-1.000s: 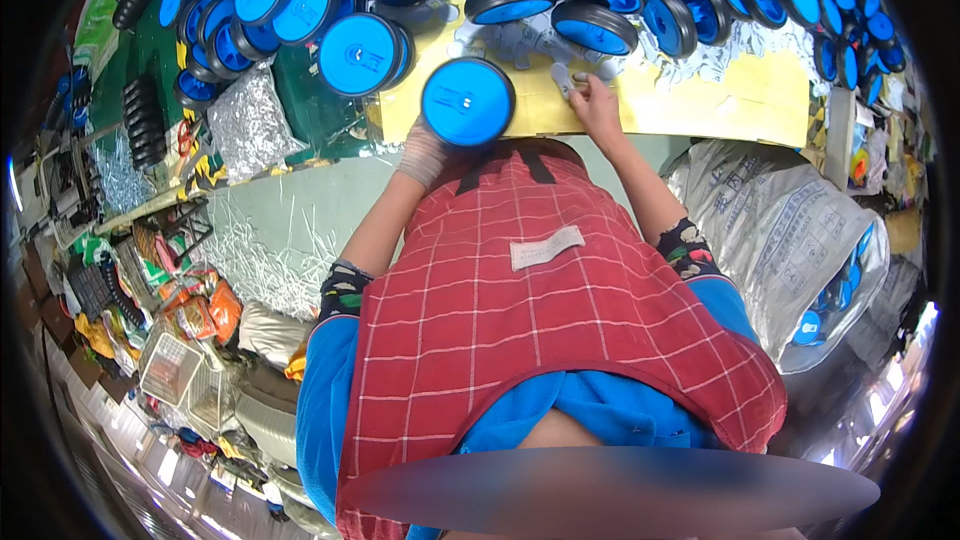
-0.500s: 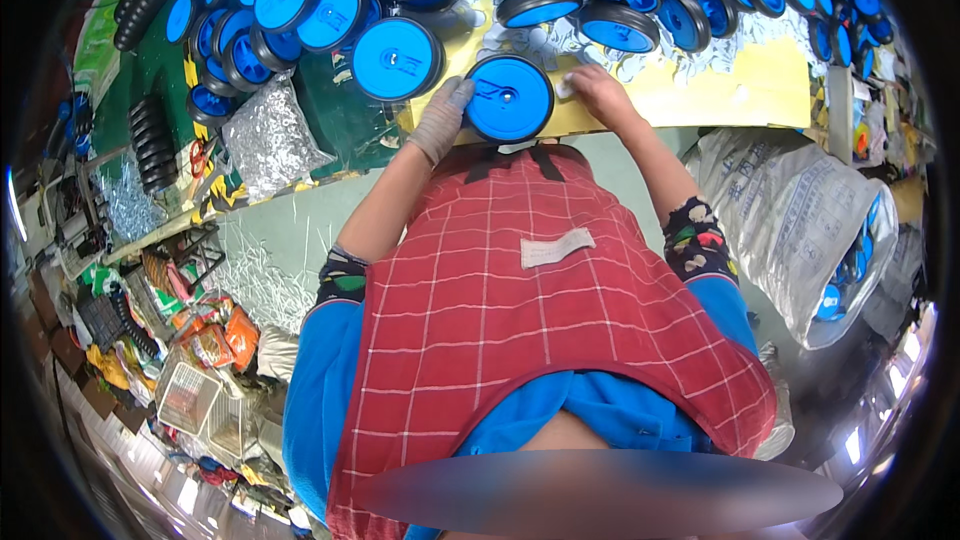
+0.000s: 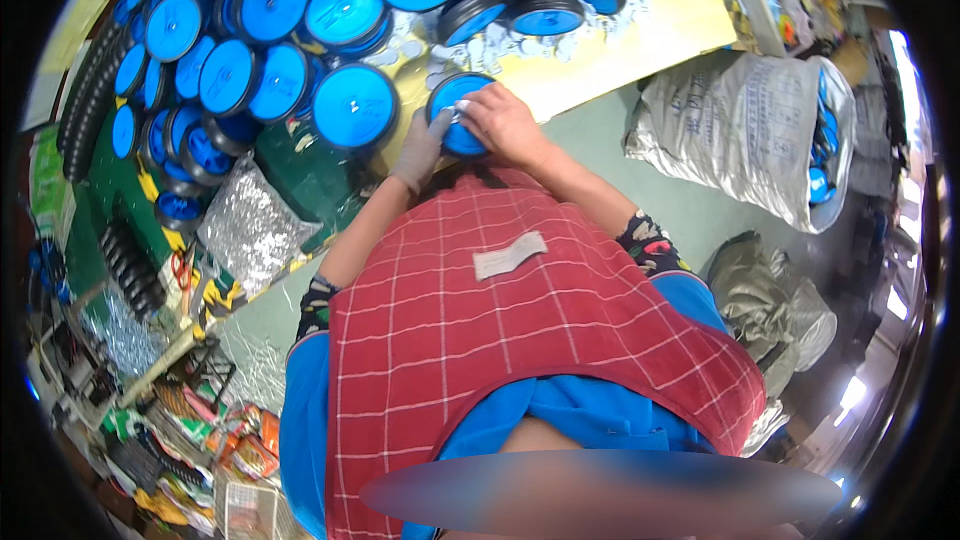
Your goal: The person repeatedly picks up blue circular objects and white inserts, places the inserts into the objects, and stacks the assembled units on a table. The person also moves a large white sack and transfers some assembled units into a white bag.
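A blue wheel with a black tyre [image 3: 463, 141] stands tilted at the table's near edge, in front of my body. My left hand [image 3: 420, 148], in a grey glove, grips its left rim, with the thumb over the blue face. The bare fingers of my right hand [image 3: 503, 124] are pinched together at the wheel's centre, on a small whitish piece [image 3: 462, 105] whose kind I cannot make out. My right hand covers part of the wheel. Just left of it leans a larger blue wheel [image 3: 354, 106]. Small silvery discs [image 3: 558, 48] lie scattered on the yellow sheet [image 3: 640, 52] beyond.
Many more blue wheels [image 3: 273, 4] are heaped along the far and left side. A clear bag of silvery pieces [image 3: 252, 222] lies on the green tabletop at left, near red-handled scissors [image 3: 181, 270]. At right, a white woven sack [image 3: 725, 130] holds blue wheels.
My right hand has come from beside the wheel onto its centre. The wheel now tilts more, still in my left hand. The whole view has turned and shifted.
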### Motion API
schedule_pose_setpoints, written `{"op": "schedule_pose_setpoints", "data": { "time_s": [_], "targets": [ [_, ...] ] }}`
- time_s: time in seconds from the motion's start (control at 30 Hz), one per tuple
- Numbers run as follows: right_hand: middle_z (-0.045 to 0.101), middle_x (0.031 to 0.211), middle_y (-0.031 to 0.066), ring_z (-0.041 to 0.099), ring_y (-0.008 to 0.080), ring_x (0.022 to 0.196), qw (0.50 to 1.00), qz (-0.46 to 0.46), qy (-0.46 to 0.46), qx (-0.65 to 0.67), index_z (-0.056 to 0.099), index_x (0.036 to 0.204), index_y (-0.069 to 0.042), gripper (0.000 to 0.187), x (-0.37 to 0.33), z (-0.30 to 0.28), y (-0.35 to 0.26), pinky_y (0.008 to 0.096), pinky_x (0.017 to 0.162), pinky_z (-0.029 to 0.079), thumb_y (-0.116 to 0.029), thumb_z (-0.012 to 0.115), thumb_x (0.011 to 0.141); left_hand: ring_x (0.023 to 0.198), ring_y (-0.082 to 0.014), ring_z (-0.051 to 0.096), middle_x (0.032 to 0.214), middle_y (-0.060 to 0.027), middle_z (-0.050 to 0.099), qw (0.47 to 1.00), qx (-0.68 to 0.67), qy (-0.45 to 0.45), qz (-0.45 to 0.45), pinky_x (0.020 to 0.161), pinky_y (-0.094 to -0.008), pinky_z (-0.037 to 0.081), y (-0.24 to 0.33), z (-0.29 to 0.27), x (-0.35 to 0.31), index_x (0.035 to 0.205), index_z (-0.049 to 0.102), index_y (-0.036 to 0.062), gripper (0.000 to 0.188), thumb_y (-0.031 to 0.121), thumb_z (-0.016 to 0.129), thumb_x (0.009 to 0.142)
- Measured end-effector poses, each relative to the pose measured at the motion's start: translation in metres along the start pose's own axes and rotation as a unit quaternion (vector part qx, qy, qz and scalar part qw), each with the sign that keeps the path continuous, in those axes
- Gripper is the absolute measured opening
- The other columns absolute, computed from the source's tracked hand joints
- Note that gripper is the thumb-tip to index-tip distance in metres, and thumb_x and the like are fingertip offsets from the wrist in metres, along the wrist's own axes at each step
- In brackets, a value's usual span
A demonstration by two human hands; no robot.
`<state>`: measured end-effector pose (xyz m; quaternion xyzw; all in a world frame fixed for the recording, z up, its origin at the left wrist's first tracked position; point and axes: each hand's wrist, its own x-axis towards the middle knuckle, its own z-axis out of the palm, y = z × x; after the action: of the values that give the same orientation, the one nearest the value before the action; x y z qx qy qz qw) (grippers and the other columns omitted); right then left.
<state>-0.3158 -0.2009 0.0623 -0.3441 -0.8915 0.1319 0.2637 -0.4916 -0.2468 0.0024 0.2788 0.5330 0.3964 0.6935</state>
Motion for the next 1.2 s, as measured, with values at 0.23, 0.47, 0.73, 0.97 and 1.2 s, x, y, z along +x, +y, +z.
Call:
{"op": "schedule_pose_setpoints", "data": {
  "time_s": [0.23,0.47,0.73,0.97,1.2],
  "targets": [
    [0.063,0.093,0.0066,0.058,0.0256,0.087,0.996,-0.086,-0.013,-0.017,0.066,0.098,-0.004,0.021,-0.005,0.005,0.006,0.0344,0.075,0.052,-0.012,0.07,0.079,0.108,-0.0218,0.058,0.122,-0.0113,0.055,0.952,0.25,0.027,0.173,0.088,-0.037,0.053,-0.023,-0.007,-0.002,0.123,0.049,0.0066,0.034,0.033,0.05,0.101],
    [0.061,0.109,0.0046,0.057,0.0244,0.097,0.999,-0.014,0.012,-0.032,0.07,0.104,-0.016,0.027,-0.008,0.0,0.005,0.0405,0.086,0.044,-0.019,0.073,0.078,0.107,-0.0199,0.058,0.119,-0.0124,0.056,0.997,-0.054,0.051,0.011,0.092,-0.0368,0.052,-0.011,0.008,-0.01,0.13,0.044,0.0038,0.048,0.036,0.058,0.097],
    [0.06,0.095,0.0062,0.058,0.0267,0.092,0.999,-0.023,-0.005,0.04,0.065,0.086,-0.009,0.017,-0.003,0.004,0.013,0.0427,0.087,0.043,-0.02,0.074,0.078,0.101,-0.0188,0.059,0.115,-0.014,0.058,0.997,0.013,0.06,0.042,0.084,-0.0324,0.054,-0.015,0.006,-0.018,0.13,0.044,0.0011,0.05,0.039,0.055,0.099],
    [0.054,0.124,0.023,0.053,0.0423,0.113,0.966,0.196,-0.081,0.148,0.05,0.132,-0.01,0.08,0.001,0.024,0.039,0.0486,0.099,0.042,-0.035,0.085,0.064,0.097,-0.0214,0.062,0.11,-0.0179,0.063,0.98,0.147,0.123,0.056,0.083,-0.0348,0.052,0.01,0.02,-0.02,0.124,0.049,-0.0031,0.047,0.035,0.057,0.098],
    [0.055,0.121,0.0254,0.055,0.0428,0.114,0.925,0.189,-0.29,0.155,0.047,0.137,-0.007,0.093,0.041,0.009,0.057,0.0462,0.097,0.046,-0.046,0.085,0.062,0.099,-0.026,0.063,0.109,-0.0209,0.064,0.963,0.211,0.153,0.065,0.085,-0.0367,0.051,-0.002,0.021,-0.012,0.124,0.049,-0.0029,0.052,0.039,0.061,0.095]
  ]
}}
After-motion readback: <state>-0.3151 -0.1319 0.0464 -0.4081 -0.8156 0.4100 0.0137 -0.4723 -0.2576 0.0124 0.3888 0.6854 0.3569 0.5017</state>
